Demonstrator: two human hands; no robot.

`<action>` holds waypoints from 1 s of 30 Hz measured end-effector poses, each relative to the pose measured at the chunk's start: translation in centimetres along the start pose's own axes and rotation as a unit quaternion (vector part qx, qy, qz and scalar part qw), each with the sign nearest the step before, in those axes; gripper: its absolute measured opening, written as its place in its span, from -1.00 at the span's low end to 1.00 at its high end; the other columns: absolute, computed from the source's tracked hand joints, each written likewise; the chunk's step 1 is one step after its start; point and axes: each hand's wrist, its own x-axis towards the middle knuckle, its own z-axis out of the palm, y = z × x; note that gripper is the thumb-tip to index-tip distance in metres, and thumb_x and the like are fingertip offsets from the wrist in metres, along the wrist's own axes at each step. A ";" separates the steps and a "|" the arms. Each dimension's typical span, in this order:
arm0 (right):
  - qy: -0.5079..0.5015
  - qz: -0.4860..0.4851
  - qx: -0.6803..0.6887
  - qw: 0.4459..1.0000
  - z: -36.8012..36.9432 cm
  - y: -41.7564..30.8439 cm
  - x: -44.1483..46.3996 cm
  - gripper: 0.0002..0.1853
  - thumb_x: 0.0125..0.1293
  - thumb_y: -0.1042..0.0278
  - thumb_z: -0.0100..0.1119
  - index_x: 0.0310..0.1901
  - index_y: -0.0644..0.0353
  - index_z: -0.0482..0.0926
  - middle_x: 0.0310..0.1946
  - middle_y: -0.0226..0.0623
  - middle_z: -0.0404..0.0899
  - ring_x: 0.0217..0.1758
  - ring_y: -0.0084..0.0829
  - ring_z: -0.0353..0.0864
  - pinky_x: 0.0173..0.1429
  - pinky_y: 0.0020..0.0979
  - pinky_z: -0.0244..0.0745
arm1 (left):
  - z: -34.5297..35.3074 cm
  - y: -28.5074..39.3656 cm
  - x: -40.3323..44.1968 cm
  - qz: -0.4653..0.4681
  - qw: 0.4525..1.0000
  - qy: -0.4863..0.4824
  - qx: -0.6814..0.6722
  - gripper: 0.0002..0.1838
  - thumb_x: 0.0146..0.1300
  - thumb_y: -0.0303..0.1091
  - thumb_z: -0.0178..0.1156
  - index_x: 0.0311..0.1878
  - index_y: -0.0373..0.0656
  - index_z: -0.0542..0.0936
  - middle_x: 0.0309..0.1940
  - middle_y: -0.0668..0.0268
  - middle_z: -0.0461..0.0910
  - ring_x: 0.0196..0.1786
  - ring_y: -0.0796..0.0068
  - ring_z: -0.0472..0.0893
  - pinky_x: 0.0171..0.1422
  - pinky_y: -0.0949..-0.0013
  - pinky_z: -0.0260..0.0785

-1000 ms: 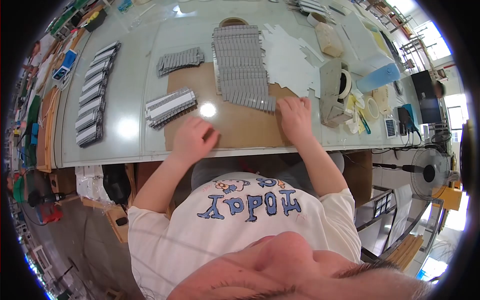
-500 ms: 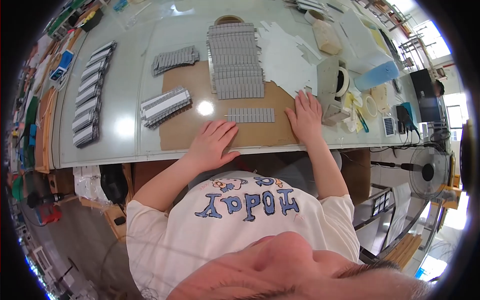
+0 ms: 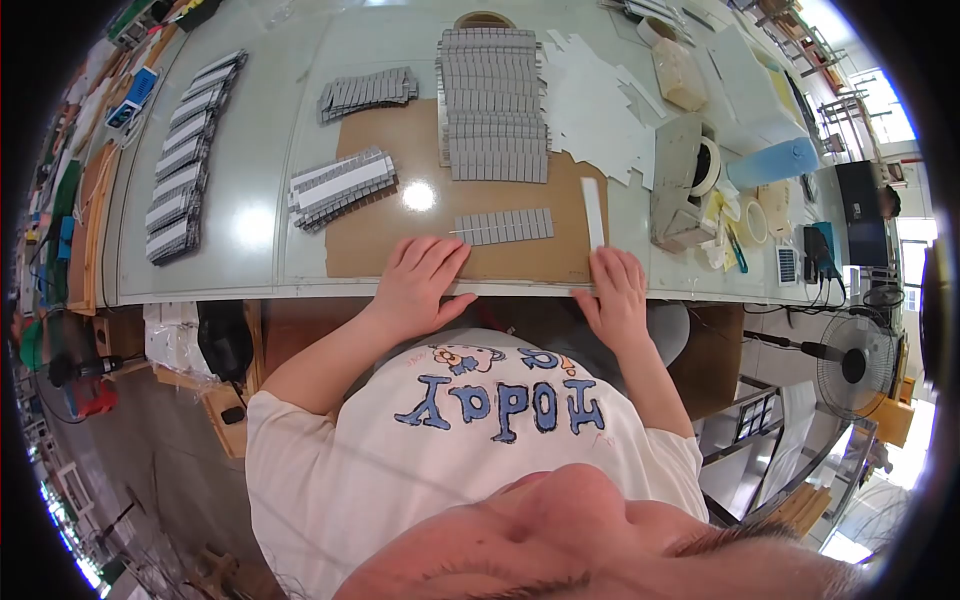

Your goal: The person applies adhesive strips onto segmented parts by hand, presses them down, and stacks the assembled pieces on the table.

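Note:
A short row of grey segments [image 3: 505, 226] lies slightly tilted on the brown board [image 3: 400, 255], a thin line running along it and out past its left end. My left hand [image 3: 420, 280] rests at the board's near edge, fingers stretched out and thumb apart, fingertips beside that left end. At the board's right side lies a narrow white strip [image 3: 594, 212]. The fingers of my right hand [image 3: 617, 290] press on its near end, covering it, with the thumb off to the side. Whether anything is under my left palm is hidden.
Beyond the board stands a large stack of grey segmented rows [image 3: 495, 105], with a pile of white strips [image 3: 595, 105] beside it. Smaller stacks [image 3: 345, 188] lie left, and a long line of strips [image 3: 195, 160] farther left. A tape dispenser [image 3: 685, 190] and blue bottle [image 3: 775, 162] stand right.
My right hand has moved from the white pile back to the table's near edge, bringing a white strip onto the board. The grey row is slightly turned. My left hand stays about where it was.

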 end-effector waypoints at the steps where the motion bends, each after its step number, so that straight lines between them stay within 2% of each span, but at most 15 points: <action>1: -0.010 -0.008 0.021 1.000 -0.3 -0.4 -0.4 -0.45 0.21 0.23 0.42 0.19 0.33 0.56 0.08 -0.11 0.55 0.23 -0.02 0.49 0.44 0.01 0.31 | 0.0 -0.1 -0.2 0.004 1.000 0.002 0.003 -0.33 0.11 -0.08 0.42 0.24 -0.23 0.56 0.22 0.25 0.51 0.26 0.18 0.43 0.36 0.06 0.23; 3: -0.001 -0.020 0.034 0.999 0.3 -0.5 -1.4 -0.48 0.14 0.29 0.46 0.14 0.28 0.60 0.06 -0.18 0.57 0.18 -0.07 0.52 0.34 -0.04 0.38 | 0.0 -0.3 -0.6 0.004 1.000 0.004 0.002 -0.34 0.11 -0.08 0.43 0.24 -0.23 0.57 0.22 0.25 0.51 0.26 0.18 0.43 0.36 0.06 0.23; 5: 0.032 -0.045 0.055 0.997 0.9 0.3 -2.4 -0.56 0.10 0.44 0.44 0.07 0.24 0.65 -0.02 -0.25 0.60 0.06 -0.13 0.57 0.19 -0.07 0.44 | -0.1 -0.6 -1.0 0.002 1.000 0.003 0.000 -0.34 0.10 -0.08 0.43 0.24 -0.23 0.57 0.22 0.25 0.51 0.25 0.19 0.44 0.36 0.06 0.23; 8: 0.061 -0.042 0.067 0.995 0.4 1.2 -2.2 -0.61 0.09 0.55 0.41 0.02 0.22 0.67 -0.11 -0.31 0.62 -0.07 -0.17 0.58 0.09 -0.10 0.44 | -0.2 -0.7 -1.4 0.004 1.000 0.007 -0.003 -0.35 0.09 -0.09 0.43 0.23 -0.22 0.58 0.22 0.26 0.52 0.25 0.19 0.44 0.36 0.05 0.24; 9: 0.098 -0.029 0.050 0.994 0.0 1.2 -1.8 -0.62 0.11 0.65 0.38 0.01 0.23 0.68 -0.17 -0.28 0.62 -0.17 -0.20 0.59 -0.02 -0.20 0.49 | -0.2 -0.7 -1.5 0.004 1.000 0.011 0.000 -0.35 0.09 -0.10 0.44 0.23 -0.20 0.58 0.21 0.26 0.52 0.24 0.19 0.44 0.35 0.05 0.24; 11: 0.197 0.055 0.102 0.973 -0.1 0.5 -0.5 -0.65 0.16 0.69 0.38 0.01 0.23 0.69 -0.19 -0.22 0.61 -0.24 -0.27 0.60 -0.20 -0.34 0.48 | 0.0 -0.7 -1.6 0.002 1.000 0.014 0.004 -0.35 0.09 -0.10 0.44 0.23 -0.19 0.58 0.21 0.27 0.52 0.23 0.20 0.44 0.35 0.05 0.24; 12: 0.255 0.047 0.112 0.959 -0.4 0.1 0.7 -0.70 0.27 0.70 0.34 0.03 0.26 0.67 -0.20 -0.24 0.61 -0.31 -0.43 0.61 -0.33 -0.47 0.48 | 0.2 -0.7 -1.6 0.003 1.000 0.020 0.012 -0.36 0.09 -0.10 0.44 0.23 -0.18 0.58 0.20 0.27 0.52 0.22 0.20 0.44 0.35 0.05 0.24; 13: 0.254 0.047 0.114 0.959 -0.3 -0.8 1.4 -0.70 0.27 0.70 0.34 0.03 0.26 0.67 -0.20 -0.24 0.61 -0.31 -0.43 0.61 -0.33 -0.47 0.48 | 0.3 -0.7 -1.5 0.004 0.999 0.027 0.020 -0.36 0.09 -0.09 0.44 0.23 -0.17 0.58 0.19 0.27 0.52 0.22 0.20 0.44 0.35 0.05 0.24; 14: 0.261 0.159 0.291 0.907 -0.1 -1.8 2.0 -0.72 0.31 0.69 0.32 0.04 0.28 0.64 -0.19 -0.26 0.61 -0.34 -0.48 0.61 -0.32 -0.50 0.51 | 0.3 -0.6 -1.4 0.003 0.999 0.026 0.021 -0.36 0.09 -0.09 0.44 0.23 -0.17 0.58 0.19 0.27 0.52 0.22 0.20 0.44 0.35 0.05 0.24; 15: 0.255 0.264 0.454 0.812 -0.1 -3.1 2.9 -0.73 0.35 0.67 0.30 0.06 0.30 0.62 -0.17 -0.29 0.61 -0.36 -0.53 0.61 -0.30 -0.53 0.54 | 0.1 -0.5 -1.3 0.003 0.999 0.028 0.028 -0.39 0.13 -0.08 0.42 0.22 -0.17 0.59 0.17 0.29 0.53 0.19 0.24 0.46 0.36 0.07 0.25; 16: 0.252 0.294 0.540 0.747 -0.1 -4.4 4.4 -0.76 0.38 0.66 0.27 0.05 0.31 0.59 -0.20 -0.34 0.62 -0.37 -0.57 0.63 -0.29 -0.56 0.60 | 0.1 -0.5 -1.3 0.004 0.999 0.031 0.036 -0.41 0.17 -0.06 0.40 0.20 -0.17 0.60 0.15 0.30 0.55 0.17 0.28 0.49 0.37 0.09 0.26; 18: 0.163 0.351 0.640 0.663 1.0 -5.2 6.3 -0.80 0.39 0.63 0.27 0.01 0.31 0.59 -0.26 -0.31 0.63 -0.36 -0.55 0.66 -0.30 -0.52 0.62 | 0.2 -0.6 -1.4 0.005 0.999 0.030 0.042 -0.42 0.16 -0.05 0.40 0.19 -0.16 0.60 0.14 0.31 0.55 0.17 0.28 0.49 0.36 0.10 0.26; 20: 0.120 0.361 0.639 0.668 2.6 -5.1 7.5 -0.85 0.40 0.58 0.29 -0.03 0.31 0.59 -0.33 -0.33 0.63 -0.39 -0.58 0.65 -0.33 -0.53 0.62 | 0.2 -0.6 -1.4 0.006 0.998 0.030 0.050 -0.43 0.16 -0.05 0.40 0.18 -0.15 0.61 0.14 0.32 0.55 0.16 0.29 0.49 0.36 0.11 0.27; 22: 0.039 0.418 0.593 0.687 4.0 -4.7 8.0 -0.85 0.39 0.52 0.33 -0.07 0.32 0.60 -0.36 -0.35 0.63 -0.43 -0.62 0.63 -0.37 -0.57 0.59 | 0.3 -0.6 -1.3 0.006 0.998 0.039 0.047 -0.44 0.16 -0.04 0.40 0.16 -0.14 0.62 0.12 0.33 0.56 0.15 0.30 0.49 0.34 0.12 0.28; 30: 0.003 0.432 0.553 0.712 4.7 -4.2 8.2 -0.84 0.37 0.46 0.37 -0.12 0.32 0.61 -0.37 -0.37 0.64 -0.45 -0.66 0.61 -0.43 -0.59 0.54 | 0.6 -0.7 -1.4 0.004 0.998 0.044 0.033 -0.40 0.10 -0.06 0.44 0.19 -0.14 0.62 0.11 0.32 0.54 0.16 0.26 0.46 0.33 0.08 0.24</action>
